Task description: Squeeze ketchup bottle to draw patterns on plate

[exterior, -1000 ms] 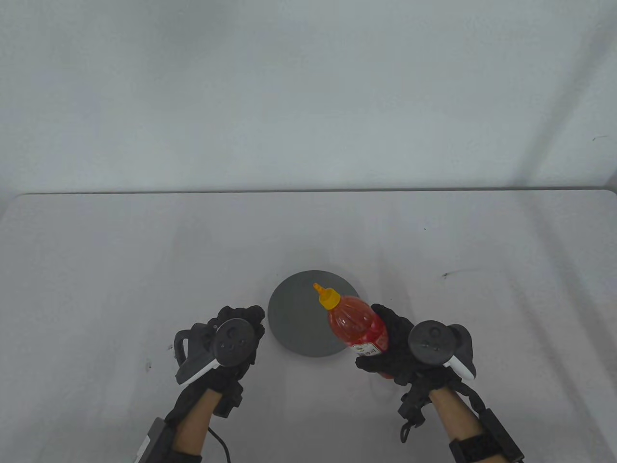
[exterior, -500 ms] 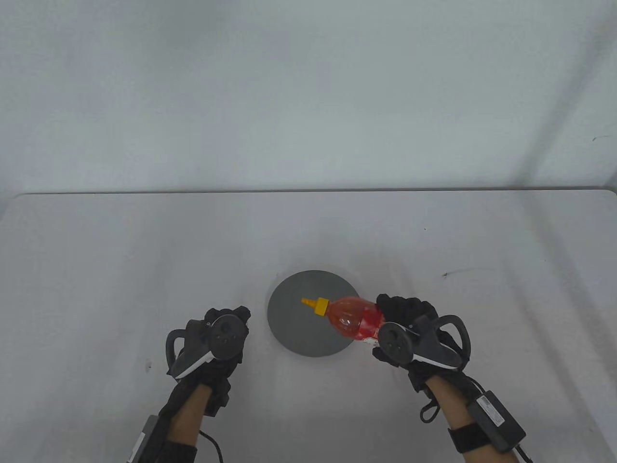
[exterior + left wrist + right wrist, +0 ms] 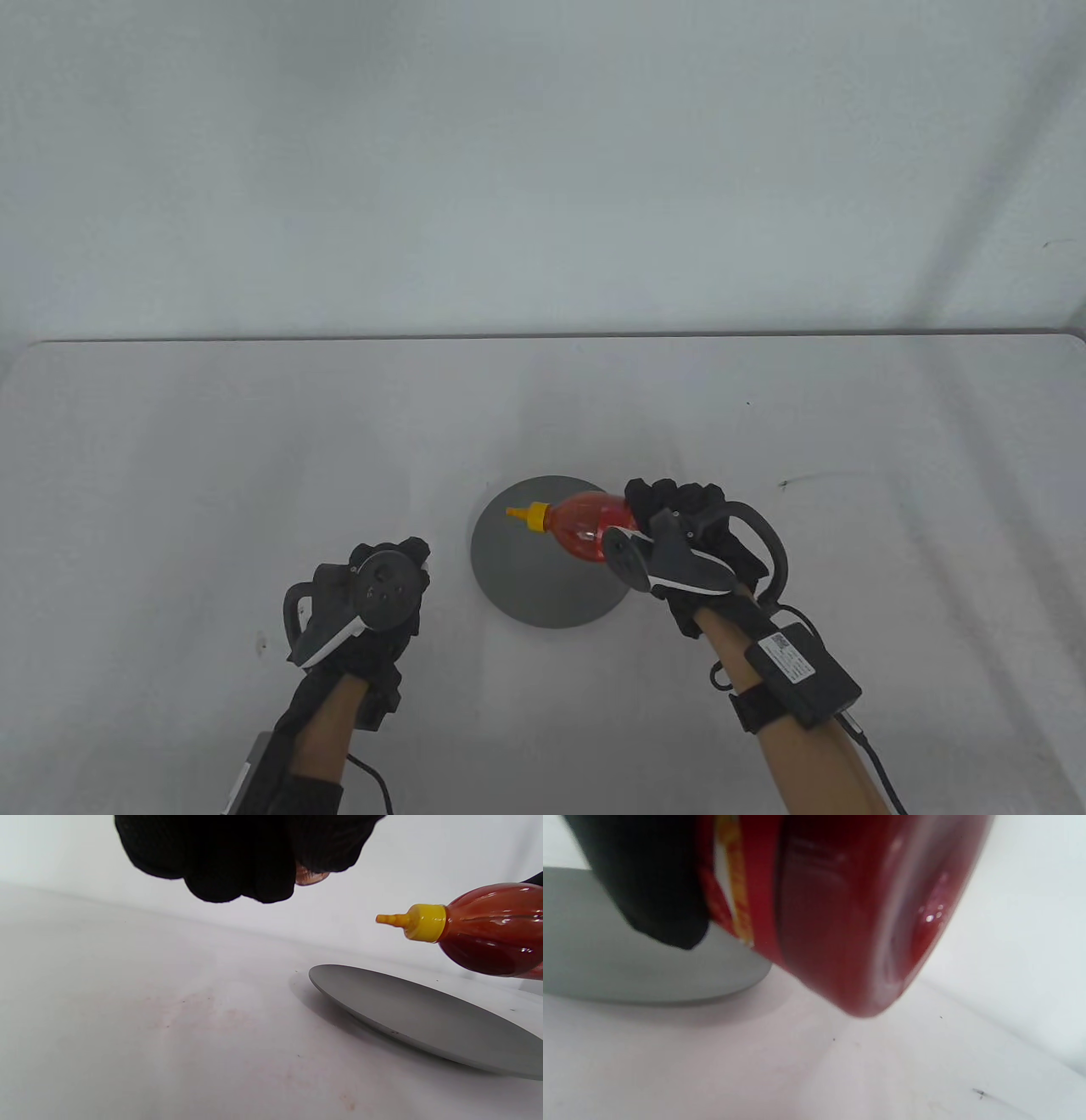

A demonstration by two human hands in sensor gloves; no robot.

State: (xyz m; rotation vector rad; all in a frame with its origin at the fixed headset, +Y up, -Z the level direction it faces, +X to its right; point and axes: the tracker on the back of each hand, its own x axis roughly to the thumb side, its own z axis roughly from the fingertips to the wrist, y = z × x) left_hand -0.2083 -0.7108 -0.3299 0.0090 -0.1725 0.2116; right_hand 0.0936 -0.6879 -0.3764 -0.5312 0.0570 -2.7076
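A round grey plate (image 3: 534,587) lies on the white table. My right hand (image 3: 679,511) grips a red ketchup bottle (image 3: 581,526) around its labelled body and holds it nearly level above the plate. Its uncapped yellow nozzle (image 3: 516,512) points left over the plate's far left part. The left wrist view shows the bottle (image 3: 492,929) clear above the plate (image 3: 424,1018), with no ketchup on it. The right wrist view shows the bottle's base (image 3: 840,921). My left hand (image 3: 399,562) hovers left of the plate, fingers (image 3: 237,857) curled around a small reddish cap (image 3: 312,878).
The white table (image 3: 212,475) stretches wide around the plate and ends at a white wall behind. A small dark mark (image 3: 785,484) sits on the table to the right. Faint reddish stains (image 3: 203,1014) mark the surface left of the plate.
My right hand has tipped the bottle from pointing up to nearly level and carried it farther over the plate, nozzle swinging left. My left hand drifted slightly left and away from the plate.
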